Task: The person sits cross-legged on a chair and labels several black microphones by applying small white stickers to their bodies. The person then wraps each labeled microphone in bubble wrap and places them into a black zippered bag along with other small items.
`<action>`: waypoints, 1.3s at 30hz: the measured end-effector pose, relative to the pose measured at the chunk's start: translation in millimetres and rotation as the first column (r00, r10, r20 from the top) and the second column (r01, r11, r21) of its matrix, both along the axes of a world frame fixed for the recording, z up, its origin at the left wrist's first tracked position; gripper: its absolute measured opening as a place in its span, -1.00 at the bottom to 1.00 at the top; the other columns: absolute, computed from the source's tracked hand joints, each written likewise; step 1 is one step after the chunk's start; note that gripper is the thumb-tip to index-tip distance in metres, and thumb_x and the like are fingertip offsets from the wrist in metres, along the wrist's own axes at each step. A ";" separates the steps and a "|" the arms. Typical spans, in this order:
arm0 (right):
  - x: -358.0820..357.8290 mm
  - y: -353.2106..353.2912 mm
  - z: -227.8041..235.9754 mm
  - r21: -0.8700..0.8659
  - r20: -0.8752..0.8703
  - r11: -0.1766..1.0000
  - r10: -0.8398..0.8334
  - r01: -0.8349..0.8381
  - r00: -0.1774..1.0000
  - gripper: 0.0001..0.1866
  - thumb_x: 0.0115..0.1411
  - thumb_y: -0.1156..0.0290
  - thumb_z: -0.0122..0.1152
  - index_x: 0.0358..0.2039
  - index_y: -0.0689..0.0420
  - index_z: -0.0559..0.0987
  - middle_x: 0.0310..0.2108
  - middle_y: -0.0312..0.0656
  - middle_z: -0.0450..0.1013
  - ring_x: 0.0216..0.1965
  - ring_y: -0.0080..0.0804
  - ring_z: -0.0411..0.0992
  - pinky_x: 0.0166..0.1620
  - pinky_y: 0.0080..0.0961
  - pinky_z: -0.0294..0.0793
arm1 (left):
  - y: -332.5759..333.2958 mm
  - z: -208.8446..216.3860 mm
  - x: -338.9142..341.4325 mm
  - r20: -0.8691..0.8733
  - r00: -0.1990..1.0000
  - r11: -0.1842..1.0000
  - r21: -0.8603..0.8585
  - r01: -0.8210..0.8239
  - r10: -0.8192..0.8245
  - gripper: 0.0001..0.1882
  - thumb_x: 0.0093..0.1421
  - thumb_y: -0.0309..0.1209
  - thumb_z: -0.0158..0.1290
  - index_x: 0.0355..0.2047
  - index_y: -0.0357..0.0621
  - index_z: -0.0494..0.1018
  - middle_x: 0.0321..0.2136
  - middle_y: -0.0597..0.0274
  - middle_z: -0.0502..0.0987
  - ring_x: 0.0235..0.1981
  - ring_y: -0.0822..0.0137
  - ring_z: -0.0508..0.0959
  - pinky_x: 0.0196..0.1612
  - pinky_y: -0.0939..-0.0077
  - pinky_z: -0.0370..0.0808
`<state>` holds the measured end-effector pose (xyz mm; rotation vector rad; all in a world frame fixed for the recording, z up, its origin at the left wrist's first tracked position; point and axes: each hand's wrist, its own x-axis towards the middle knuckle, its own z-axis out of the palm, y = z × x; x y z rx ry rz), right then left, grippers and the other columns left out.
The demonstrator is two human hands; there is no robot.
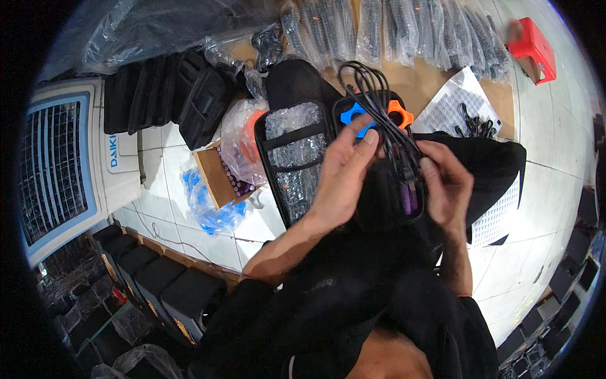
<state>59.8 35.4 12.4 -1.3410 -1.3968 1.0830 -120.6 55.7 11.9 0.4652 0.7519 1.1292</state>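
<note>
A coiled black cable hangs over the right half of an open black zip case on my lap. My right hand is closed on the right side of the bundle, near its lower end. My left hand pinches at the bundle's left side, its fingertips partly hidden beside a blue lobed knob. An orange lobed knob sits behind the cable in the case. Something purple and textured lies lower in that half. Straps cross a bubble-wrapped item in the left half.
Plastic-wrapped black items line the far side on cardboard. Left stand black cases, a small cardboard box, a bag of blue parts and an air cooler. Printed sheets and a red stool are right.
</note>
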 end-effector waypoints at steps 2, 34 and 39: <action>24.1 6.0 9.2 -0.148 -0.086 0.987 0.052 -0.064 0.995 -0.79 0.26 0.67 0.03 -0.14 0.33 0.59 -0.16 -0.10 0.52 -0.20 -0.47 0.47 -0.07 -0.59 0.44 | 10.4 2.8 -8.3 -0.038 0.998 0.998 0.024 0.054 -0.053 -0.64 0.38 -0.38 -0.03 0.10 -0.33 0.32 -0.16 0.16 0.57 -0.16 0.39 0.57 -0.04 0.42 0.52; -21.3 123.9 -24.6 -0.228 0.091 0.922 0.339 -0.312 0.936 -0.66 0.14 0.32 0.36 -0.20 0.32 0.56 -0.49 -0.19 0.55 -0.56 -0.53 0.52 -0.48 -0.59 0.51 | -23.1 -31.6 -24.1 -0.953 -0.268 0.756 -0.277 0.593 -0.139 -0.72 0.28 -0.27 0.01 -0.17 -0.17 0.57 -0.53 -0.09 0.60 -0.47 -0.06 0.63 -0.32 0.08 0.53; -21.6 135.4 -54.0 -0.358 -0.026 0.797 0.513 -0.487 0.858 -0.70 0.18 0.37 0.31 -0.19 0.34 0.55 -0.48 -0.15 0.54 -0.57 -0.50 0.51 -0.48 -0.57 0.55 | -32.1 -33.9 -36.3 -0.999 0.027 0.828 -0.006 0.561 -0.025 -0.77 0.24 -0.30 0.09 -0.25 -0.18 0.61 -0.42 -0.01 0.64 -0.41 -0.01 0.65 -0.29 0.22 0.56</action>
